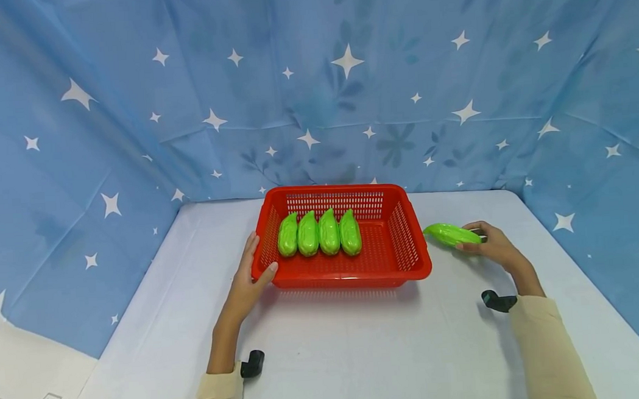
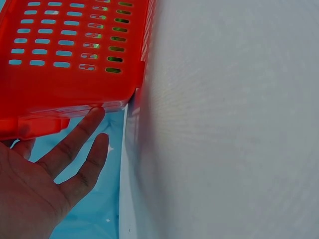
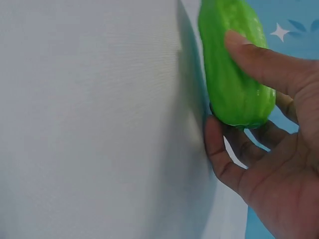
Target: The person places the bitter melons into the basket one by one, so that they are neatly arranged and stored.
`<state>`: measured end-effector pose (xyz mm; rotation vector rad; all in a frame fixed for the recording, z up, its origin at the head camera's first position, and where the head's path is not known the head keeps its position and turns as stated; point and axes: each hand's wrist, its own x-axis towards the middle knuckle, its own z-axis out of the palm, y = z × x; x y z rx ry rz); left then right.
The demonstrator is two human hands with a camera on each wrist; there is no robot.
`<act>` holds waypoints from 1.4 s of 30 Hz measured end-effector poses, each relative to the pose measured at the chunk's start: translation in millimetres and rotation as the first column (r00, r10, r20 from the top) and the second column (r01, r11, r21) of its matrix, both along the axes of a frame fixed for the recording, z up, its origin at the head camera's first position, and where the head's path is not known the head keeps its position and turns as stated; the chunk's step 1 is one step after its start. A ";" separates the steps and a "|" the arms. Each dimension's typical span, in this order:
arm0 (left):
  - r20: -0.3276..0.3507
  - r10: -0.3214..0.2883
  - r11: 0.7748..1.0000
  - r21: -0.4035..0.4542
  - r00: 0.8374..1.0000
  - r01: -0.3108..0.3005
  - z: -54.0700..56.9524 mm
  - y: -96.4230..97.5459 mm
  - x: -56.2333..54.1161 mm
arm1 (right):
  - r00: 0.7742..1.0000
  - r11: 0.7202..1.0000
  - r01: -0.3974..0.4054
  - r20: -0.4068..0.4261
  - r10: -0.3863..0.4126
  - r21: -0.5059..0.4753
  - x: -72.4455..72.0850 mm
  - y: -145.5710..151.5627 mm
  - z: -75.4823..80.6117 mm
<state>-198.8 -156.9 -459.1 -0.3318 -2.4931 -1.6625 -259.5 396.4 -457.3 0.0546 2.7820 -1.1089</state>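
A red plastic basket (image 1: 338,282) with slotted walls stands on the white table, several glossy green gourds (image 1: 307,234) side by side in its left half. At its front left corner my left hand (image 1: 250,283) holds the rim, thumb over the edge and fingers along the outside. The left wrist view shows straight fingers (image 2: 82,130) against the basket wall. To the right of the basket, my right hand (image 1: 489,244) grips another green gourd (image 1: 447,234) by its blunt end, its pointed end towards the basket. Thumb (image 3: 264,59) and fingers lie on opposite sides of this ridged gourd (image 3: 234,94).
The white table (image 1: 356,356) meets a blue, star-patterned cloth (image 1: 302,91) close behind the basket. The same cloth runs along both sides. A black wrist camera (image 1: 252,363) sits by the left cuff, another black camera (image 1: 498,301) by the right.
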 end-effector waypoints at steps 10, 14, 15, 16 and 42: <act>-0.010 -0.013 1.000 -0.002 1.000 0.013 3.2 0.7 1.7 | 0.985 0.926 0.157 -0.014 -0.173 -0.344 1.2 -0.5 -1.3; -0.020 -0.005 1.000 -0.010 1.000 0.005 -2.8 -0.2 -0.3 | 0.973 0.872 0.217 0.025 -0.230 -0.438 1.2 -5.2 3.5; -0.019 -0.005 1.000 -0.010 1.000 0.005 -2.8 -0.1 -0.3 | 0.969 0.856 0.232 0.035 -0.244 -0.462 1.2 -6.6 5.1; -0.019 -0.004 1.000 -0.007 1.000 0.004 -3.1 -0.1 -0.6 | 0.965 0.834 0.245 0.045 -0.257 -0.495 1.2 -7.8 6.5; -0.031 -0.006 1.000 -0.010 0.999 0.006 -4.1 -0.3 0.2 | 1.000 0.187 0.016 0.014 -0.015 -0.982 -4.9 -41.0 40.1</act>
